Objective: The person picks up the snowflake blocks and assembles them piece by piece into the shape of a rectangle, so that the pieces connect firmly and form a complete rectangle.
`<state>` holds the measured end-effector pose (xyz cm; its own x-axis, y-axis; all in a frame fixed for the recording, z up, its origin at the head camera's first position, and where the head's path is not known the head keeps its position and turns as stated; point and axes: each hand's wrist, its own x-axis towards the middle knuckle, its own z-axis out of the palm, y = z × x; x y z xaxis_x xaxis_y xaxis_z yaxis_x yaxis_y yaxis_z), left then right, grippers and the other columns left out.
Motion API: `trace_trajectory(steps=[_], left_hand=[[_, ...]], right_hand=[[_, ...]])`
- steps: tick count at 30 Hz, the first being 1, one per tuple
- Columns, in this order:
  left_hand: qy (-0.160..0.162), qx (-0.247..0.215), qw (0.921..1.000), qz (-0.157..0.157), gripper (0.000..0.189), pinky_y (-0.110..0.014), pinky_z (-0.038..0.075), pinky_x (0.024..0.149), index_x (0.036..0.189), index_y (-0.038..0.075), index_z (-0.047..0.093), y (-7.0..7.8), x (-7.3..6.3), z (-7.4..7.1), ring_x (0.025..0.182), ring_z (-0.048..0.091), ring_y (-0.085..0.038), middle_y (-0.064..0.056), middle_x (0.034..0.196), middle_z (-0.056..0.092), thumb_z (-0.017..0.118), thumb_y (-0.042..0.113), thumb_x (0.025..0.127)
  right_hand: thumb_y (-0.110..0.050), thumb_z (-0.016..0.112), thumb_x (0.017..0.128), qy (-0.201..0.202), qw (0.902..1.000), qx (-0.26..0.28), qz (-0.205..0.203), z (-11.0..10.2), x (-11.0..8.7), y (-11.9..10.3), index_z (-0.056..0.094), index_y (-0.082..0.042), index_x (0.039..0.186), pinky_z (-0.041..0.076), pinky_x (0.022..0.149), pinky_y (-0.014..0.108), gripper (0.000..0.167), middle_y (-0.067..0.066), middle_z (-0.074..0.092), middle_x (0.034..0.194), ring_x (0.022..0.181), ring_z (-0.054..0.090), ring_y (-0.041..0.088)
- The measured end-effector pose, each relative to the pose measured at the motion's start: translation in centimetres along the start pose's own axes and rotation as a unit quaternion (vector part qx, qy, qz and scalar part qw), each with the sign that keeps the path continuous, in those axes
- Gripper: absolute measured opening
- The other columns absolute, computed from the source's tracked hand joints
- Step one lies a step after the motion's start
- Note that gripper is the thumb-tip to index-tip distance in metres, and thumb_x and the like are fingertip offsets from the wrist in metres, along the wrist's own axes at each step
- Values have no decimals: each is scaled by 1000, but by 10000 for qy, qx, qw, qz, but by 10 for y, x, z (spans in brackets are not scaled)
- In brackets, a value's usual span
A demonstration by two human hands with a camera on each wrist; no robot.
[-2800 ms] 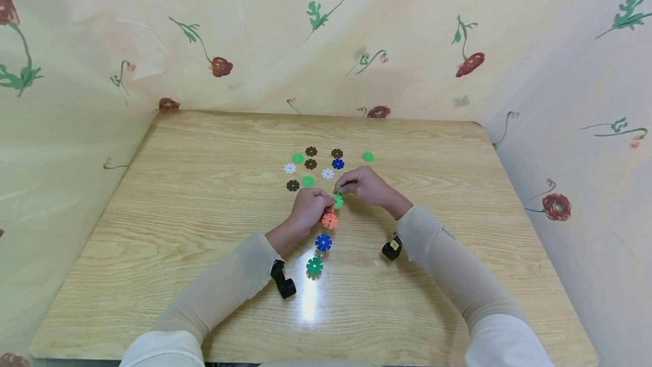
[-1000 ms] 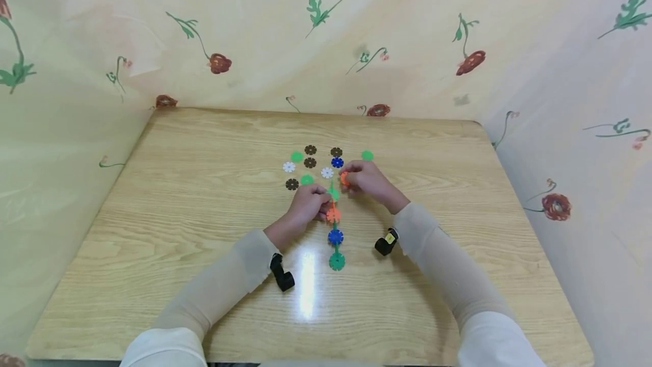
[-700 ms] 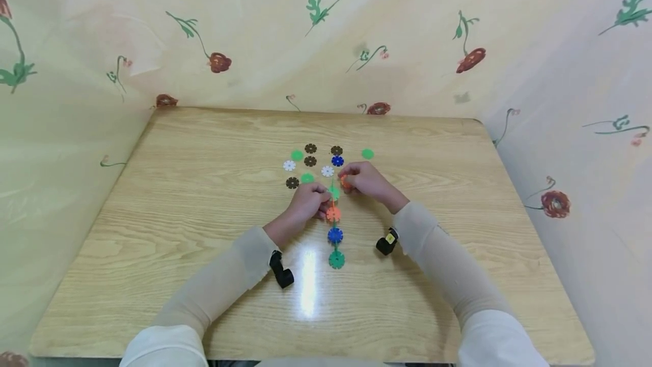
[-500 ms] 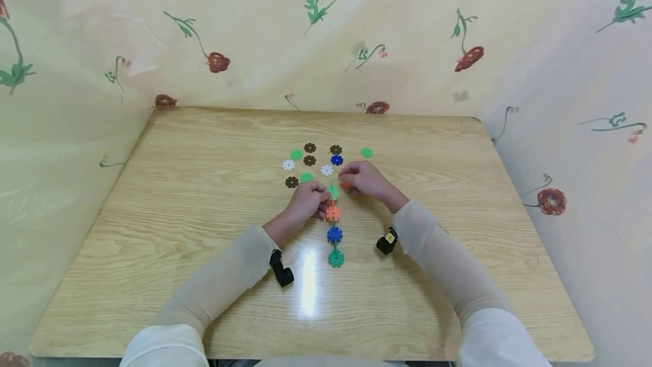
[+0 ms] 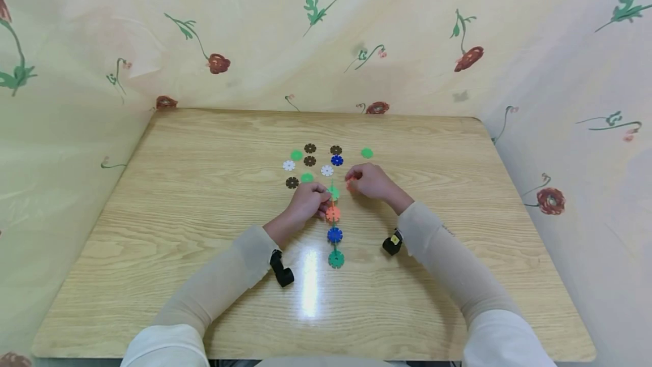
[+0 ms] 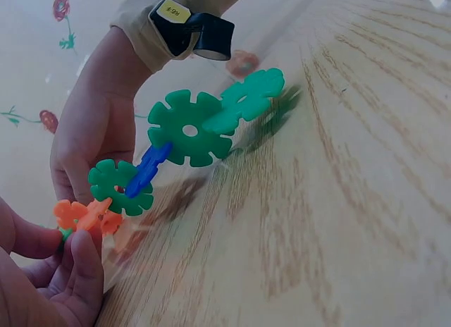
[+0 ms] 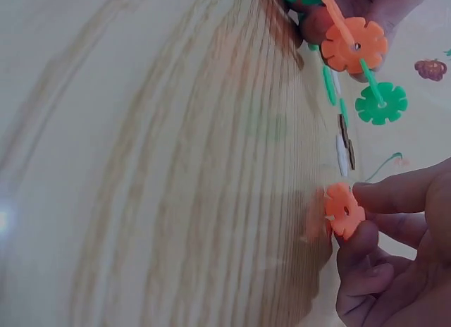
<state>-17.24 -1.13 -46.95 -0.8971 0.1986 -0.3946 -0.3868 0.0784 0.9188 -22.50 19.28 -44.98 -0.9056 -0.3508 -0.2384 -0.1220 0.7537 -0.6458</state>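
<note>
A chain of slotted, flower-shaped plastic discs runs towards the person, its green end disc (image 5: 336, 259) nearest, then a blue disc (image 5: 334, 235), an orange disc (image 5: 333, 214) and a light green disc (image 5: 333, 192). Other discs stand edge-on between them. My left hand (image 5: 307, 201) pinches the chain near its far end, by the orange and light green discs. Between thumb and fingers, my right hand (image 5: 372, 181) pinches a loose orange disc (image 7: 341, 204), apart from the chain. In the left wrist view, the chain's large green disc (image 6: 169, 122) hangs just above the table.
Loose discs lie flat beyond the hands: several brown discs (image 5: 309, 161), two white discs (image 5: 288, 165), a blue one (image 5: 337, 160) and light green ones, including a green disc (image 5: 367, 153) at the right. Flower-patterned cloth (image 5: 265, 33) stands around the wooden table (image 5: 204, 163).
My right hand has left the chain's light green discs and now holds an orange disc, lately shifted slightly right. The chain's near end has swung right, so it lies straighter.
</note>
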Motion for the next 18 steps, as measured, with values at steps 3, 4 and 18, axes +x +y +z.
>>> trace_trajectory(steps=[3, 4, 18], left_hand=[[21, 33, 10000, 9, 6, -22, 55, 49, 98, -3, 66, 0, 0, 1, 60, 59, -15, -11, 80, 66, 62, 2, 98], [27, 37, 10000, 12, 6, -22, 55, 50, 98, -3, 66, 0, 0, 1, 61, 59, -16, -11, 80, 66, 62, 1, 98], [40, 70, 10000, 33, 7, -23, 57, 51, 97, -3, 67, 0, -1, 1, 61, 60, -16, -12, 82, 68, 62, 1, 97]], right_hand=[[-7, 63, 91, -20, 9999, -147, -25, -1, 0, 2, 71, -4, 115, 52, 70, 32, 25, 10, 68, 99, 82, 59, 22], [-7, 64, 91, -30, 9998, -183, -31, -2, 0, 3, 71, -4, 115, 52, 70, 32, 25, 10, 67, 99, 83, 59, 22], [-6, 69, 92, -41, 9988, -469, -112, -2, 0, 7, 71, -3, 115, 53, 77, 36, 24, 10, 68, 100, 90, 60, 24]])
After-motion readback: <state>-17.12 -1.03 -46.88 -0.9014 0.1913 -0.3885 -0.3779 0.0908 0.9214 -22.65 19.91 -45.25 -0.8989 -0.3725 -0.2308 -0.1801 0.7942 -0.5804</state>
